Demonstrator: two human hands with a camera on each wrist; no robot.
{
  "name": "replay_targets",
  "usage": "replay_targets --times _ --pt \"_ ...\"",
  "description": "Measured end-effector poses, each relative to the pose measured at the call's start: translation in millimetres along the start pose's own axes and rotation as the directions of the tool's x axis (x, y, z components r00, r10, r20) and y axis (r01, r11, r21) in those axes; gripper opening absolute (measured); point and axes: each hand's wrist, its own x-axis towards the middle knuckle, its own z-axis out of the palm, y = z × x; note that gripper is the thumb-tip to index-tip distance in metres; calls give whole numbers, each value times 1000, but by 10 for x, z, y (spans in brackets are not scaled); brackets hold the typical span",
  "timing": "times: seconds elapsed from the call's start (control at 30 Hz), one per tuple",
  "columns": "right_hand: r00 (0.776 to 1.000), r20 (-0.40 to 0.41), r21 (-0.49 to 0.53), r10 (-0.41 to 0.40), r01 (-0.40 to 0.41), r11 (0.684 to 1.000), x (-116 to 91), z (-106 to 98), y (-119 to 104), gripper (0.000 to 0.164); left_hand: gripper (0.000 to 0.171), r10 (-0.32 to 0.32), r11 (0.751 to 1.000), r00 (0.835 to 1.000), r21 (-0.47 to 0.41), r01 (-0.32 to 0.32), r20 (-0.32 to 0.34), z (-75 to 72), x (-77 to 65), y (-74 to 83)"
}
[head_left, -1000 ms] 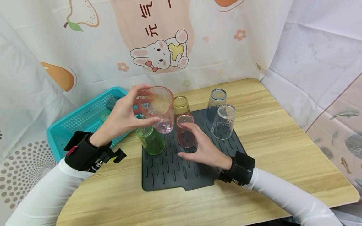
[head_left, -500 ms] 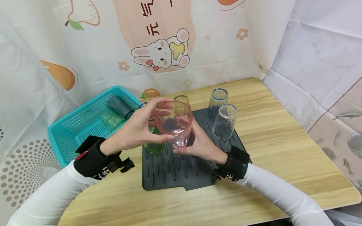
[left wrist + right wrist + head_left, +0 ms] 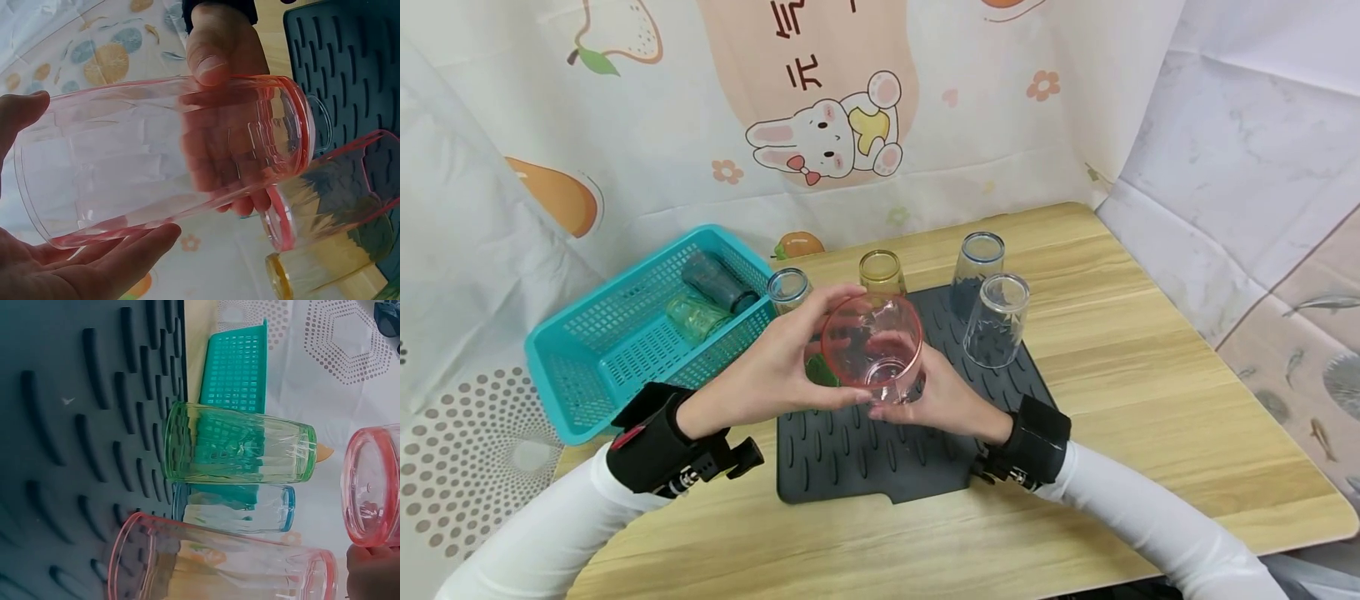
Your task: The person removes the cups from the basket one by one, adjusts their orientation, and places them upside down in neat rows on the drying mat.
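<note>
A pink-rimmed clear glass is held between both hands above the dark drying mat, its open mouth toward the head camera. My left hand grips it near the mouth, thumb on one side and fingers on the other. Around the base end my right hand holds it too; its thumb lies along the wall of the glass in the left wrist view. Upside down on the mat stand a second pink glass and a green glass, both largely hidden in the head view.
Also upside down stand a yellow glass, a blue-rimmed glass, a blue glass and a clear glass. Left of the mat, a turquoise basket contains a dark blue glass and a greenish glass.
My left hand has carried the pink glass rightward and lower in the head view. The right hand, at first spread apart from it, has closed around its base end.
</note>
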Motion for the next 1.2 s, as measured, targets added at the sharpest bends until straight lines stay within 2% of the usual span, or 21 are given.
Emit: replay_targets --times 0.17,0.33,0.53,0.73,0.93,1.03,1.2 --pt "999 4 -50 48 -47 998 -61 -17 7 80 94 -19 999 999 31 18 26 2 -65 -58" --pt "997 8 -132 82 -80 988 -127 -20 18 79 101 -75 991 994 112 66 79 -50 -146 -62" --pt "992 39 -222 122 -111 969 -168 17 49 83 102 -49 968 991 250 16 127 -79 -199 -2" --pt "986 63 -295 154 -129 947 -167 71 40 82 98 -69 966 981 257 20 181 -12 -198 -16" --pt "983 72 -299 167 -139 944 -179 99 32 79 96 -105 957 971 286 41 213 40 -205 -122" --pt "982 79 -295 169 -139 945 -183 113 26 78 93 -119 954 969 297 51 216 58 -207 -149" --pt "980 87 -285 182 -150 947 -180 122 2 77 86 -95 951 978 307 34 186 72 -192 -163"
